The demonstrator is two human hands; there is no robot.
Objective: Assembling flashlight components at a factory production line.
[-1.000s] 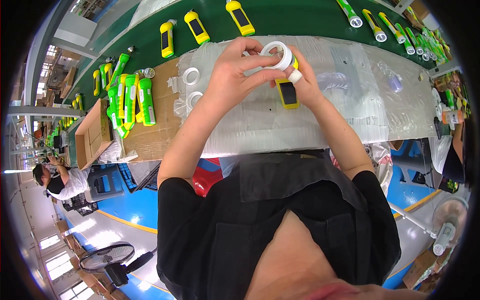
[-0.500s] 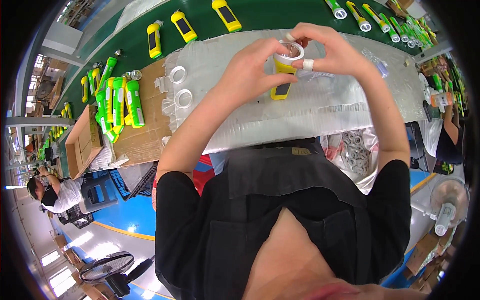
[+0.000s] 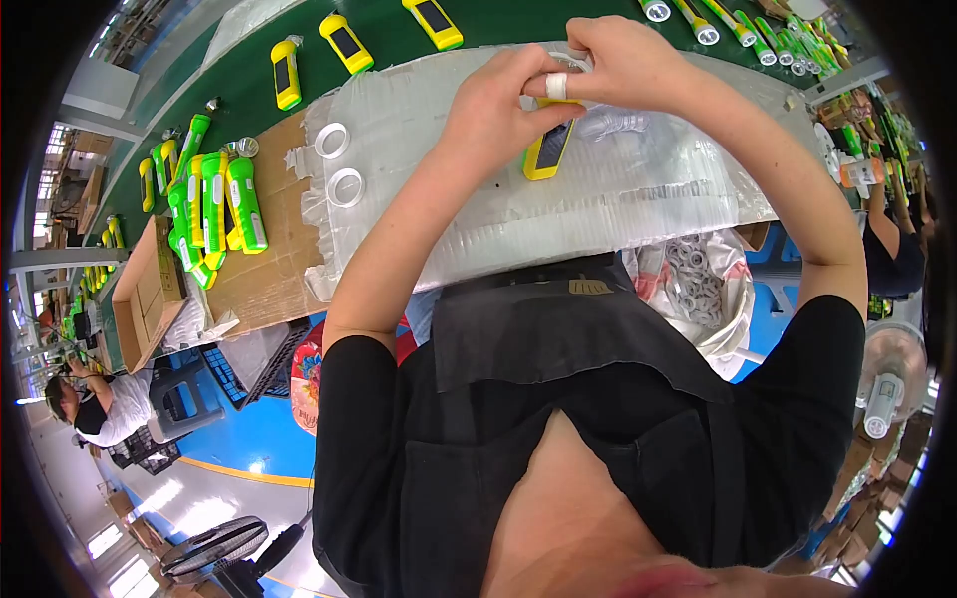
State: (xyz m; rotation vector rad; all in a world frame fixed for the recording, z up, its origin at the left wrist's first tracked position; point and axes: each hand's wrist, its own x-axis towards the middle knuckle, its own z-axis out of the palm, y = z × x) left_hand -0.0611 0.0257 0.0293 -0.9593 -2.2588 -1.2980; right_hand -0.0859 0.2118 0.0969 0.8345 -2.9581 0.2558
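Note:
A yellow flashlight (image 3: 547,151) with a dark panel on its side is held upright over the plastic-covered table (image 3: 449,219). My left hand (image 3: 503,105) is closed round its upper part from the left. At its head, my right hand (image 3: 628,65) has its fingers bent over a white ring (image 3: 572,62), which shows only in part. White tape wraps one finger of that hand. Just right of the flashlight lie clear plastic pieces (image 3: 613,122). Two loose white rings, an upper one (image 3: 332,141) and a lower one (image 3: 345,187), rest left of my left forearm.
Several green and yellow flashlights (image 3: 214,204) are piled on cardboard at the left, beside an open carton (image 3: 150,289). Yellow flashlights (image 3: 346,43) stand along the far green surface, with more at the far right. A white bag (image 3: 738,289) of rings hangs below the table edge.
My right hand has turned over the flashlight's head, its fingers now covering most of the white ring. The left hand stays on the flashlight. The whole view has shifted slightly.

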